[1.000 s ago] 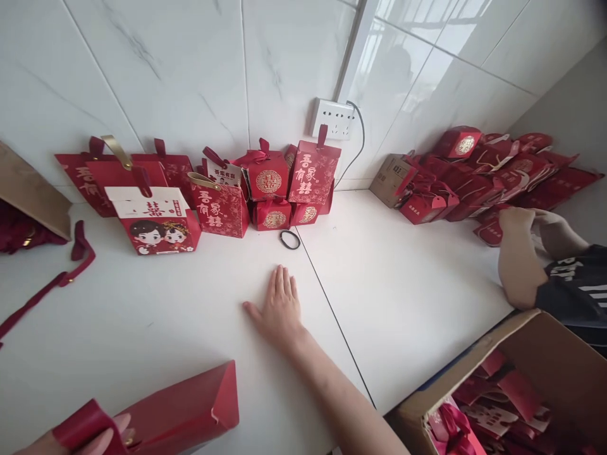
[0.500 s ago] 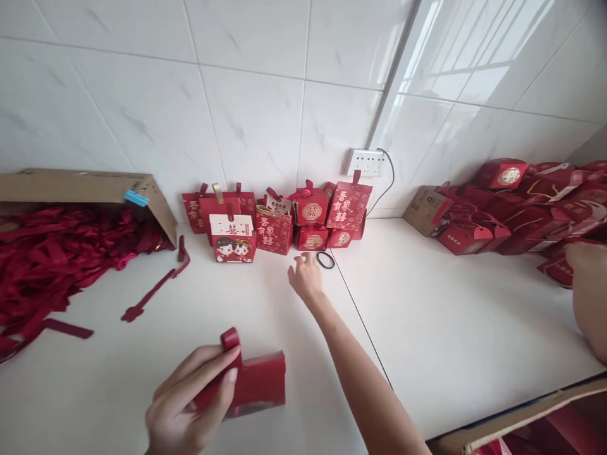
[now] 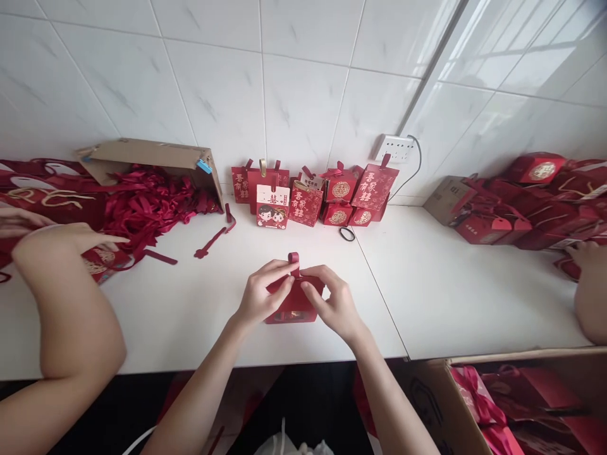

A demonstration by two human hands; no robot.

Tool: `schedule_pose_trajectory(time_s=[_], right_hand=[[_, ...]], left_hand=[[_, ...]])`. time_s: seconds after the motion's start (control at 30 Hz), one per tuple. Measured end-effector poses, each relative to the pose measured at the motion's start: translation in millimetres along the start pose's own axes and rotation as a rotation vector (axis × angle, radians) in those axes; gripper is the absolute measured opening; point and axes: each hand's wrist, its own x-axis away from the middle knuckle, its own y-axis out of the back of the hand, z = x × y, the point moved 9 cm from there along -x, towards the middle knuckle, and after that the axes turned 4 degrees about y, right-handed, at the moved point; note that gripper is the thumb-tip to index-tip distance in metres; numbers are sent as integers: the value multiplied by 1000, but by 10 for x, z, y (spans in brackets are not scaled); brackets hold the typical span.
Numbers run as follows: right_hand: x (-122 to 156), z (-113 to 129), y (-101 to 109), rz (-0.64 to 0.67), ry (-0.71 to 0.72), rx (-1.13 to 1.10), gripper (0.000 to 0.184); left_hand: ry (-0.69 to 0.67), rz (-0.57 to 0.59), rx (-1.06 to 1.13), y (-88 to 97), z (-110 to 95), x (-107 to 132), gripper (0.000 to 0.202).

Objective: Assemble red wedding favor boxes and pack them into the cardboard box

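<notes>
A small red paper gift box (image 3: pixel 294 306) with a red ribbon loop (image 3: pixel 293 258) on top stands on the white table (image 3: pixel 199 303) in front of me. My left hand (image 3: pixel 258 294) grips its left side, fingers pinched near the top flap. My right hand (image 3: pixel 333 301) pinches the right side of the top, fingers curled onto the box. Both hands touch the box near the ribbon.
Finished red gift boxes (image 3: pixel 313 196) line the tiled wall, with a black hair tie (image 3: pixel 347 234) in front. A tipped carton spills red ribbons (image 3: pixel 152 199) at left. Another person's arm (image 3: pixel 66 303) reaches in at left, another's arm (image 3: pixel 588 291) at right. An open carton (image 3: pixel 502 398) stands lower right.
My right hand came back from near the hair tie to the red box. My left hand carried the box to the table's middle, and both hands now hold it upright. The view pulled back.
</notes>
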Motion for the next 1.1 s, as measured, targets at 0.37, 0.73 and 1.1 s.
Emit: schedule_pose_trajectory(time_s=[0.37, 0.73, 1.1], right_hand=[[-19, -105, -44, -133, 1, 75, 14], [-7, -23, -57, -180, 166, 155, 13], [-3, -81, -90, -122, 117, 115, 15]], left_hand=[[-28, 12, 64, -26, 7, -19, 28], [-16, 48, 111, -52, 49, -29, 28], [50, 115, 172, -103, 176, 16, 41]])
